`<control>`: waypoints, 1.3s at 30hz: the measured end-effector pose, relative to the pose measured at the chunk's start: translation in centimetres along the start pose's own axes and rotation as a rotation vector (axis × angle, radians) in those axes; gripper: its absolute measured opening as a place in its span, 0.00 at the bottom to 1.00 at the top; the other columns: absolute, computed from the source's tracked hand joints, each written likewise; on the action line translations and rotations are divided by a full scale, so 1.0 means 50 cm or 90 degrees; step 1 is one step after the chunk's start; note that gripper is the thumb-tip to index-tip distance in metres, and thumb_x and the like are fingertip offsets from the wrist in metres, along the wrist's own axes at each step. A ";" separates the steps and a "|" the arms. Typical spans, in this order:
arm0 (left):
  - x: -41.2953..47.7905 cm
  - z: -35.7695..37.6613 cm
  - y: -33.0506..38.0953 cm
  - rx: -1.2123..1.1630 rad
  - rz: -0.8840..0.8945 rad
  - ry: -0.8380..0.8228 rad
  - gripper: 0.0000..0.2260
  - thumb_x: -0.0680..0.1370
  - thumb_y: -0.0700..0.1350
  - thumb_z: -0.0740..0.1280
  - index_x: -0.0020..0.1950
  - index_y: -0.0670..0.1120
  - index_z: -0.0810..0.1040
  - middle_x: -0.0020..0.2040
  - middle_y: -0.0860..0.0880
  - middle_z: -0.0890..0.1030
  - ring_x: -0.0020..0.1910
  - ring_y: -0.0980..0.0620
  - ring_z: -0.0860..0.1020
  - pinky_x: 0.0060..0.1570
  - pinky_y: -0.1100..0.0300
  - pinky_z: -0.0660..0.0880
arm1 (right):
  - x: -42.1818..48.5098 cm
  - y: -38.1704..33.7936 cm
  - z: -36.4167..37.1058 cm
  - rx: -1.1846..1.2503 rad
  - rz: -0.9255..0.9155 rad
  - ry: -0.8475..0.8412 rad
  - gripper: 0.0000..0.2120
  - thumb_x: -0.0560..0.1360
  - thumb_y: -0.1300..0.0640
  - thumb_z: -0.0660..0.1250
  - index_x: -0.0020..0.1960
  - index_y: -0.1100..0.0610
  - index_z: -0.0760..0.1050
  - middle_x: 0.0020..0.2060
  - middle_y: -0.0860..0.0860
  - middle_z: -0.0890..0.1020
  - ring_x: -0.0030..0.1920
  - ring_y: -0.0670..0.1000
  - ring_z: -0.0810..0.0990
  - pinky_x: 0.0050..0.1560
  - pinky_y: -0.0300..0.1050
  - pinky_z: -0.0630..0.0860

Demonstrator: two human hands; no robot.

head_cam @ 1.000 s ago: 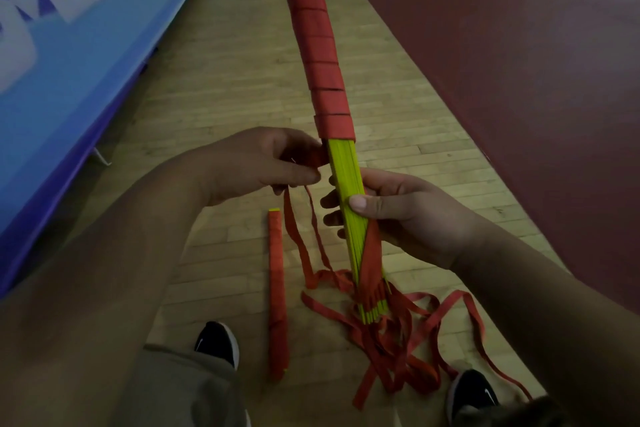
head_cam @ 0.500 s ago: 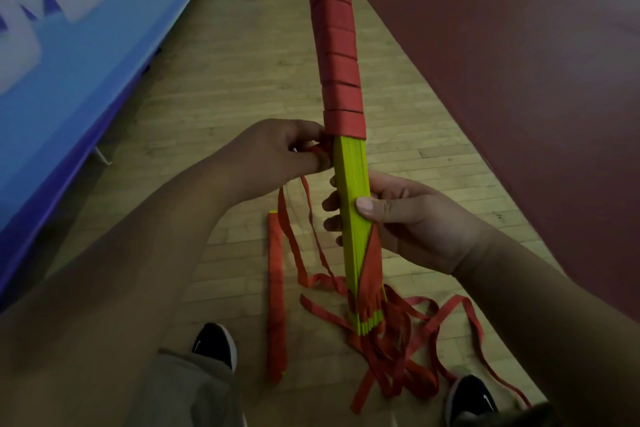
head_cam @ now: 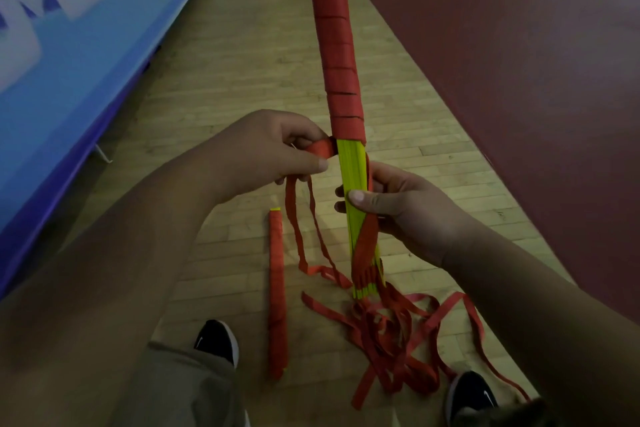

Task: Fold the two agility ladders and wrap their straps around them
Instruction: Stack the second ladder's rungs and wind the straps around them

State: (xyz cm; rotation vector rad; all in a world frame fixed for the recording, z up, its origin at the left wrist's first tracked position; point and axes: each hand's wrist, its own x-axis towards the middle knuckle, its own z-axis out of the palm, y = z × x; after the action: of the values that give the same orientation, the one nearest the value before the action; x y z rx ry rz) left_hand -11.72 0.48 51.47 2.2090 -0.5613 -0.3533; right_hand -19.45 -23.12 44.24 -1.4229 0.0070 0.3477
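Note:
I hold a folded agility ladder [head_cam: 354, 184], a bundle of yellow-green rungs, upright in front of me. Red strap coils [head_cam: 334, 35] cover its upper part down to just above my hands. My right hand [head_cam: 398, 204] grips the bare yellow rungs, thumb across the front. My left hand [head_cam: 277, 149] pinches the red strap [head_cam: 320, 158] where it leaves the bundle's left side. Loose strap [head_cam: 388, 322] hangs from the bundle and piles on the floor. A second ladder [head_cam: 277, 291], fully wrapped in red, lies on the floor below my left hand.
Light wooden floor [head_cam: 242, 80] runs ahead. A blue padded banner wall [head_cam: 69, 45] stands on the left, and a dark red floor area [head_cam: 502, 80] spreads on the right. My black shoes [head_cam: 218, 340] stand near the wrapped ladder and the strap pile.
My left hand has pulled the strap out a little to the left of the bundle, so a short red length now shows between fingers and rungs. The bundle stays upright in my right hand.

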 end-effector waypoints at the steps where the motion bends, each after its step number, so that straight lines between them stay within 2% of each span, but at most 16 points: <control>1: 0.001 0.005 0.001 -0.012 0.003 0.004 0.06 0.80 0.46 0.78 0.55 0.54 0.87 0.42 0.56 0.87 0.40 0.61 0.84 0.40 0.60 0.79 | 0.000 0.001 0.003 -0.008 0.000 0.016 0.19 0.83 0.61 0.72 0.71 0.50 0.81 0.60 0.54 0.89 0.62 0.55 0.88 0.62 0.53 0.83; 4: 0.006 0.027 0.001 -0.020 -0.003 0.028 0.05 0.79 0.46 0.78 0.54 0.54 0.87 0.41 0.56 0.86 0.39 0.61 0.84 0.40 0.59 0.79 | 0.001 0.004 0.014 -0.038 -0.007 0.062 0.18 0.82 0.60 0.75 0.69 0.47 0.82 0.57 0.52 0.90 0.58 0.54 0.89 0.52 0.45 0.86; 9: 0.014 0.051 -0.005 -0.013 -0.022 0.077 0.04 0.78 0.49 0.79 0.52 0.55 0.88 0.39 0.59 0.85 0.37 0.63 0.83 0.39 0.62 0.75 | 0.004 0.013 0.022 -0.059 -0.017 0.107 0.16 0.80 0.57 0.78 0.66 0.46 0.83 0.55 0.49 0.89 0.55 0.51 0.90 0.56 0.51 0.86; 13: 0.018 0.067 0.001 -0.019 -0.050 0.119 0.07 0.75 0.56 0.80 0.49 0.56 0.88 0.38 0.60 0.85 0.38 0.64 0.82 0.42 0.59 0.75 | 0.004 0.013 0.030 -0.117 -0.028 0.153 0.19 0.76 0.53 0.82 0.64 0.46 0.81 0.53 0.43 0.88 0.52 0.46 0.89 0.51 0.48 0.87; 16: 0.022 0.089 0.009 -0.011 -0.077 0.166 0.12 0.73 0.62 0.80 0.48 0.57 0.87 0.39 0.58 0.86 0.40 0.62 0.83 0.42 0.59 0.75 | 0.005 0.016 0.035 -0.151 -0.040 0.168 0.20 0.76 0.52 0.83 0.63 0.46 0.79 0.53 0.44 0.88 0.52 0.49 0.89 0.54 0.53 0.88; 21: 0.031 0.108 0.011 -0.004 -0.090 0.221 0.11 0.74 0.63 0.79 0.43 0.57 0.86 0.38 0.59 0.85 0.38 0.62 0.83 0.40 0.60 0.74 | 0.001 0.012 0.042 -0.182 -0.043 0.169 0.20 0.77 0.52 0.82 0.63 0.46 0.76 0.55 0.47 0.86 0.52 0.48 0.87 0.52 0.50 0.88; 24: 0.036 0.106 -0.001 -0.074 -0.073 0.190 0.10 0.75 0.61 0.79 0.48 0.57 0.88 0.40 0.60 0.87 0.38 0.64 0.82 0.43 0.60 0.76 | -0.003 0.008 0.036 -0.174 -0.036 0.154 0.22 0.77 0.52 0.82 0.64 0.46 0.75 0.55 0.47 0.85 0.51 0.46 0.88 0.50 0.48 0.88; 26: 0.040 0.101 -0.008 -0.158 -0.062 0.149 0.09 0.75 0.58 0.80 0.50 0.55 0.90 0.42 0.56 0.88 0.39 0.61 0.83 0.45 0.56 0.77 | -0.006 0.005 0.031 -0.157 -0.036 0.136 0.24 0.76 0.51 0.82 0.66 0.45 0.74 0.57 0.48 0.85 0.51 0.46 0.89 0.49 0.46 0.88; 29: 0.044 0.095 -0.008 -0.240 -0.051 0.105 0.06 0.78 0.52 0.79 0.51 0.52 0.91 0.46 0.50 0.89 0.42 0.54 0.83 0.48 0.52 0.80 | -0.011 -0.006 0.023 -0.128 -0.001 0.082 0.23 0.78 0.50 0.80 0.68 0.43 0.75 0.60 0.51 0.87 0.55 0.50 0.90 0.60 0.57 0.87; 32: 0.046 0.090 -0.008 -0.258 -0.042 0.088 0.05 0.79 0.49 0.78 0.53 0.51 0.90 0.44 0.52 0.88 0.43 0.53 0.84 0.51 0.52 0.81 | -0.019 -0.018 0.014 -0.119 0.029 -0.005 0.16 0.83 0.53 0.73 0.70 0.49 0.80 0.59 0.51 0.89 0.60 0.54 0.89 0.67 0.63 0.83; 35: 0.044 0.083 -0.008 -0.243 -0.031 0.080 0.07 0.80 0.51 0.77 0.56 0.52 0.89 0.45 0.52 0.88 0.46 0.53 0.85 0.54 0.51 0.82 | -0.028 -0.031 0.002 -0.126 0.020 -0.025 0.14 0.85 0.57 0.70 0.70 0.52 0.81 0.60 0.51 0.89 0.59 0.55 0.90 0.64 0.63 0.85; 39: 0.040 0.077 0.000 -0.257 -0.015 0.073 0.07 0.80 0.51 0.77 0.55 0.50 0.89 0.48 0.46 0.89 0.44 0.52 0.84 0.50 0.52 0.79 | -0.034 -0.037 -0.010 -0.159 -0.001 -0.046 0.11 0.85 0.58 0.71 0.67 0.55 0.82 0.59 0.53 0.89 0.59 0.58 0.90 0.65 0.63 0.84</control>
State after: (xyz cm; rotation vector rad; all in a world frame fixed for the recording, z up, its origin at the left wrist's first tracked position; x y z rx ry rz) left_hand -11.67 -3.03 48.91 1.8343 -0.3640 -0.3181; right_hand -20.52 -24.20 46.29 -1.6561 -0.0996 0.4086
